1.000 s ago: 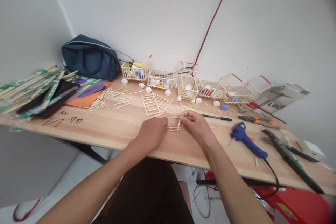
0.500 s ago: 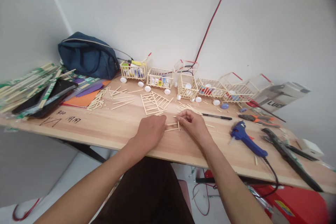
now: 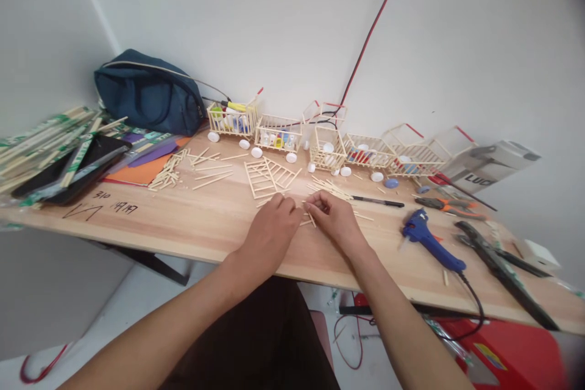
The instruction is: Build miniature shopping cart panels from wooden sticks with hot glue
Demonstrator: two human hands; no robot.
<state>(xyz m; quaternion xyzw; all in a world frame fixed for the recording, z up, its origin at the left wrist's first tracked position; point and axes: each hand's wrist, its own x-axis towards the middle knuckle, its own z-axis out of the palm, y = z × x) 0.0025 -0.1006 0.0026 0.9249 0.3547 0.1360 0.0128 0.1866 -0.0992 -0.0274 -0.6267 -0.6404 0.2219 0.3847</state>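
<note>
Over the front middle of the tabletop, my left hand (image 3: 275,226) is closed, its fingers curled down over thin wooden sticks (image 3: 309,220). Whatever its fingertips grip is hidden beneath them. My right hand (image 3: 337,217) meets it from the right, thumb and forefinger pinched on the end of a short wooden stick. The fingertips of both hands almost touch. Just beyond them lie ladder-like stick frames (image 3: 261,179), partly overlapping, and a loose pile of sticks (image 3: 326,186).
Several small stick-built carts (image 3: 280,134) with white wheels line the wall. A blue glue gun (image 3: 429,241), pliers (image 3: 450,206), a cutter tool (image 3: 503,274) and a black pen (image 3: 378,202) lie rightward. At left are a blue bag (image 3: 148,94), bundled sticks (image 3: 46,140) and cut sticks (image 3: 167,173).
My left hand has shifted right and its fingers have lifted toward my right hand, covering part of the sticks between them. My right hand stays nearly in place.
</note>
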